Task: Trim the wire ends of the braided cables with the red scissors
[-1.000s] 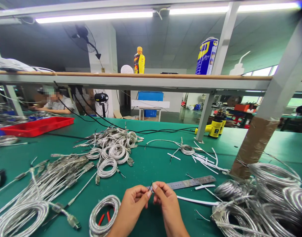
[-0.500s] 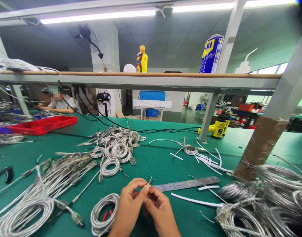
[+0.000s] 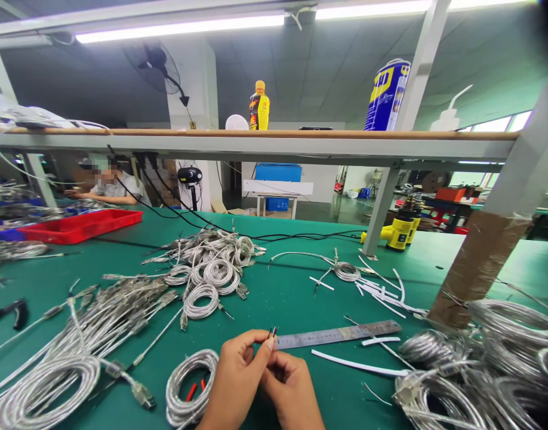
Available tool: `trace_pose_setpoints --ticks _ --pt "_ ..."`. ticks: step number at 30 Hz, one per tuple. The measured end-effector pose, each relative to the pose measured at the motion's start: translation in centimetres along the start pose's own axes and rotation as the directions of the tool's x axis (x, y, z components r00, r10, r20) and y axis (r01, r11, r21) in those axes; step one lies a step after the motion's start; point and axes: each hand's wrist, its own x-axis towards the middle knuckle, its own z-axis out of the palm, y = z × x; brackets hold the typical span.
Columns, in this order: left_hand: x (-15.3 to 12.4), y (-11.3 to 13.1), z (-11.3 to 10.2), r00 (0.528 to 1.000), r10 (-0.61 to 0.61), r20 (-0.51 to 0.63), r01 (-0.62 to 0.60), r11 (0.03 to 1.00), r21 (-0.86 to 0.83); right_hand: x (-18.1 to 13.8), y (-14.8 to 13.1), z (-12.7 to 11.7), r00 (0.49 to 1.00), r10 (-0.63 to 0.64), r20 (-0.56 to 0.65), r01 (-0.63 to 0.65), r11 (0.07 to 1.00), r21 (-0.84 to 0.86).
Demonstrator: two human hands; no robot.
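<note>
My left hand (image 3: 238, 373) pinches the stripped end of a cable, whose thin coloured wire tips (image 3: 272, 331) stick up above my fingertips. Just to its right, my right hand (image 3: 288, 388) is curled closed and touches the same cable below the left fingers. A coiled silver cable (image 3: 190, 388) with red-handled cutters inside its loop lies to the left of my left wrist. A steel ruler (image 3: 339, 333) lies just beyond my hands on the green table (image 3: 283, 298).
Heaps of coiled silver cables lie at the left (image 3: 45, 376), the centre back (image 3: 211, 263) and the right (image 3: 480, 370). White strips (image 3: 372, 286) lie scattered. A taped post (image 3: 480, 263), a red tray (image 3: 81, 226) and a yellow tool (image 3: 397, 233) stand behind. A person (image 3: 106, 185) sits far left.
My hands have drawn closer together and slightly toward me. The spread wire tips have been gathered into a tight bunch above my left fingertips. The view shifted slightly.
</note>
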Motion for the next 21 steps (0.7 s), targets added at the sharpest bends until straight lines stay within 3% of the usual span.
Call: trace_pose_setpoints --ticks 8,21 --pt "0.31 -0.02 0.06 0.999 -0.035 0.027 0.040 0.978 -0.203 -0.04 0.26 -0.04 0.994 0.108 0.012 -0.108 0.993 0.044" --pt "0.28 0.15 -0.04 0.999 -0.019 0.051 0.031 0.967 -0.254 -0.04 0.43 -0.03 0.998 0.012 0.063 -0.016 0.998 0.068"
